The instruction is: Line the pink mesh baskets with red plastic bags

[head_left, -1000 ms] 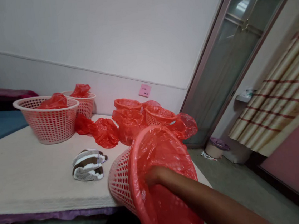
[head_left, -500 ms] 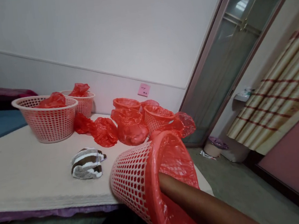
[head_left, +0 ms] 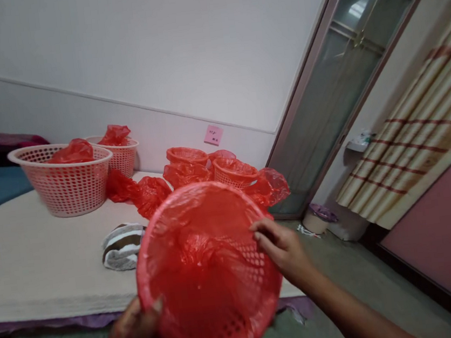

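A plastic basket (head_left: 141, 279) faces me, its round mouth tilted toward the camera. Lining its inside is a red plastic bag (head_left: 203, 258), folded over the rim and bunched up in the middle. My left hand (head_left: 131, 326) grips the rim at the lower left, thumb over the edge, somewhat blurred. At the right side of the mouth, my right hand (head_left: 281, 247) has its fingers pinched together at the bag's film just inside the rim. Left of the basket, a grey, white and brown striped cloth (head_left: 123, 248) lies on the table, partly covered by it.
Two pale perforated baskets (head_left: 69, 189) with red bags stand at the left on the white-covered table (head_left: 37, 266). Several red-lined baskets (head_left: 234, 170) and loose red bags (head_left: 150, 194) sit by the wall. A small bin (head_left: 316, 221) stands on the floor at right.
The basket has swung from facing right to facing me. My right arm has come out of it, and that hand is now at the rim. My left hand has come into view on the rim.
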A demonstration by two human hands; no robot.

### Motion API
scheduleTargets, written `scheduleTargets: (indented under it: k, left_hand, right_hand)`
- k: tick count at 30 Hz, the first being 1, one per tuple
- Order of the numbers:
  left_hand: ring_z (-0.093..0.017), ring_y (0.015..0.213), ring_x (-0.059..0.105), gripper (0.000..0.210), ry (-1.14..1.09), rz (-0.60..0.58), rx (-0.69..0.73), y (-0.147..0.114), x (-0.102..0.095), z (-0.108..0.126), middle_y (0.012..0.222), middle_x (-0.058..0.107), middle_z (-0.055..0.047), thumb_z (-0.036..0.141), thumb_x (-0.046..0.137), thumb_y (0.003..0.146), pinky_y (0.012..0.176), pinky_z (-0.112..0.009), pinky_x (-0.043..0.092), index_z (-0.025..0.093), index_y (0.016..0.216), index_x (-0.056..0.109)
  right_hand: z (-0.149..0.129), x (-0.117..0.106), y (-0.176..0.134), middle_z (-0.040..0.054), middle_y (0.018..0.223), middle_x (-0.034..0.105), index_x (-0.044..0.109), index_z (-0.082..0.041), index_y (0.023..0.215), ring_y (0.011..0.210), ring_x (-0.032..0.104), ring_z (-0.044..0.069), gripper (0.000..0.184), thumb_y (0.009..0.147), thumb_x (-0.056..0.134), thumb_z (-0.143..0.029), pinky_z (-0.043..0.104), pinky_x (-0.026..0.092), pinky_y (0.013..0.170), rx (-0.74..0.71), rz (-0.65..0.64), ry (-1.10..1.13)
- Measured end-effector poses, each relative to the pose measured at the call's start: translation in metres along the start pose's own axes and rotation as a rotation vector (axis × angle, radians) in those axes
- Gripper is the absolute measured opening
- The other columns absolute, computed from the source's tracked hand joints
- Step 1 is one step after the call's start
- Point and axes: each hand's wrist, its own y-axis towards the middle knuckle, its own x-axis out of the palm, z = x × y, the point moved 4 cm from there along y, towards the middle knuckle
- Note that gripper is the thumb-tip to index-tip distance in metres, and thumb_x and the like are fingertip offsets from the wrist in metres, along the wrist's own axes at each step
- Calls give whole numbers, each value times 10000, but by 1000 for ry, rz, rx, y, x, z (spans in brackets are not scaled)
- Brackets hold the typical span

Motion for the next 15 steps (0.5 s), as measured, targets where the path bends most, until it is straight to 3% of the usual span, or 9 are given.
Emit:
scheduleTargets:
  k: [2,5,7,10,15]
  left_hand:
    - [-155,611,617,251,-144,33,-7,22,-8,14,715,706,12,418,758,721,569,-236,550,204,840,704]
    - [-79,450,506,146,-242,93,44,56,-16,37,553,595,58,255,724,740,427,-155,462,178,679,616]
    - [-74,451,531,96,-275,81,47,76,-19,50,559,612,52,158,650,774,442,-147,483,164,691,603]
    - [-83,418,545,107,-271,10,19,100,-24,64,536,618,39,83,574,805,434,-164,504,154,729,601]
    - [-93,433,600,153,-234,-12,0,118,-32,75,592,672,21,59,504,866,468,-182,555,154,832,618]
  right_hand:
    - [14,-8,5,-12,748,575,618,-191,902,676,525,142,198,810,588,-364,269,398,619,111,169,163]
    - [41,0,15,-6,756,606,614,-183,905,681,562,154,314,664,676,-374,269,415,596,341,239,392]
    - [51,14,18,-4,735,623,613,-176,926,656,583,156,354,628,675,-358,269,426,577,431,188,490]
    - [51,36,19,8,731,653,611,-175,961,638,621,153,357,671,661,-376,258,433,559,451,94,581]
    - [37,64,26,18,839,692,586,-206,1041,743,687,151,409,704,739,-381,239,478,619,531,-11,927]
